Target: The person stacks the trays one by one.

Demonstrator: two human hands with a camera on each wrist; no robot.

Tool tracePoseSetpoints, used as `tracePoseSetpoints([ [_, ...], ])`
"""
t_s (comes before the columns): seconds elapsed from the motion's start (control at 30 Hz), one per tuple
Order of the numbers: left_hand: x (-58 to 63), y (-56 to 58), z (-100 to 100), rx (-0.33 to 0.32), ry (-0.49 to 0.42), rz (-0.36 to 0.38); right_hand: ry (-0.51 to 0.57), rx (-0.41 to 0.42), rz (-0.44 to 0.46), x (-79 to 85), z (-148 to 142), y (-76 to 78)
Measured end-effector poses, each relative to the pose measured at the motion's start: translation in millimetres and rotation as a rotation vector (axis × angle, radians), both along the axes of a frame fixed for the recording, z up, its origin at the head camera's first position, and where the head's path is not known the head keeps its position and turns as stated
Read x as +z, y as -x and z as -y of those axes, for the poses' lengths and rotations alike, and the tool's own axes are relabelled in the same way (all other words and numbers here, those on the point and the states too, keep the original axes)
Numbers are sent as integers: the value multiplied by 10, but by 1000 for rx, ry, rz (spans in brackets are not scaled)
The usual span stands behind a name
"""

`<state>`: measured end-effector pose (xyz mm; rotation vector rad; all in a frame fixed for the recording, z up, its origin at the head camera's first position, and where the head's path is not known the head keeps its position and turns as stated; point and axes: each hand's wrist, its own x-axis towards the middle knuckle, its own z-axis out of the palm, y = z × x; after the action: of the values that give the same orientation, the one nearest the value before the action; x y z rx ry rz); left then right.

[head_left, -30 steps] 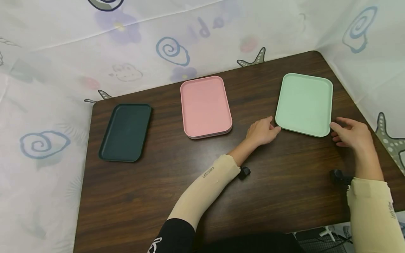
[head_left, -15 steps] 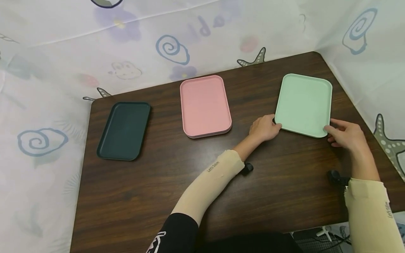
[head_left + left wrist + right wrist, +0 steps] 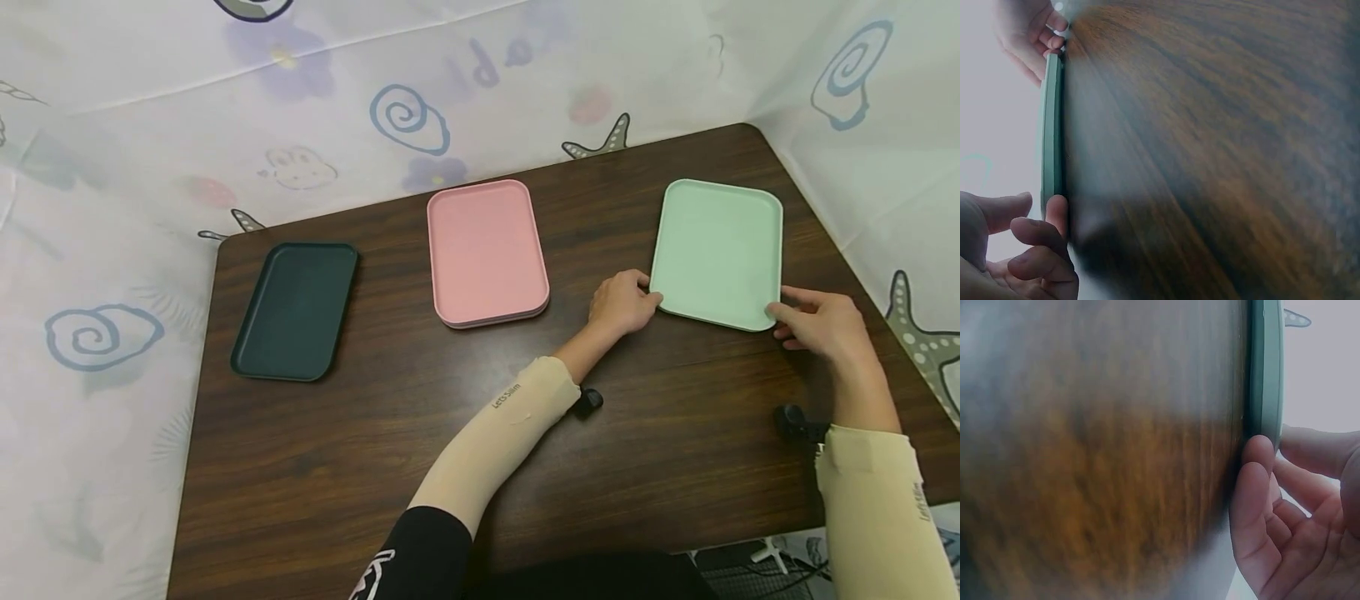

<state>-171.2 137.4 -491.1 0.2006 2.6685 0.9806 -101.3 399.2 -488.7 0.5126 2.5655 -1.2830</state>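
Observation:
A pale green rectangular tray (image 3: 717,254) lies flat at the right of the table, between both hands. My left hand (image 3: 622,302) grips its near left corner, the thumb over the rim. The left wrist view shows a fingertip (image 3: 1057,212) at the tray's lower edge. At the near right corner, my right hand (image 3: 825,325) pinches the rim between thumb and fingers. In the right wrist view, fingers (image 3: 1254,500) reach under the green edge (image 3: 1266,375). Whether more than one green tray is stacked there, I cannot tell.
Left of the green tray is a stack of pink trays (image 3: 489,252). A dark green tray (image 3: 296,312) lies at the far left of the brown wooden table (image 3: 420,450). Patterned white cloth (image 3: 330,125) hangs along the back and sides.
Both hands have closed in on the green tray's near corners and taken hold. The tray has slid slightly toward me and to the left. The other trays have stayed put.

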Motion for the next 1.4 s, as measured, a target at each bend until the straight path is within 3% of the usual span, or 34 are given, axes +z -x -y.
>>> tracePoseSetpoints([
  [0.43, -20, -19, 99, 25, 10, -4, 95, 24, 12, 46, 57, -63],
  [0.9, 53, -55, 318, 11, -118, 10, 271, -12, -15, 90, 164, -92],
  [1.17, 171, -164, 441, -10, -174, -4, 292, -26, -71, 137, 209, -143],
  [1.4, 290, -250, 648, -34, -284, 17, 250, 41, -124, 228, 337, -123],
])
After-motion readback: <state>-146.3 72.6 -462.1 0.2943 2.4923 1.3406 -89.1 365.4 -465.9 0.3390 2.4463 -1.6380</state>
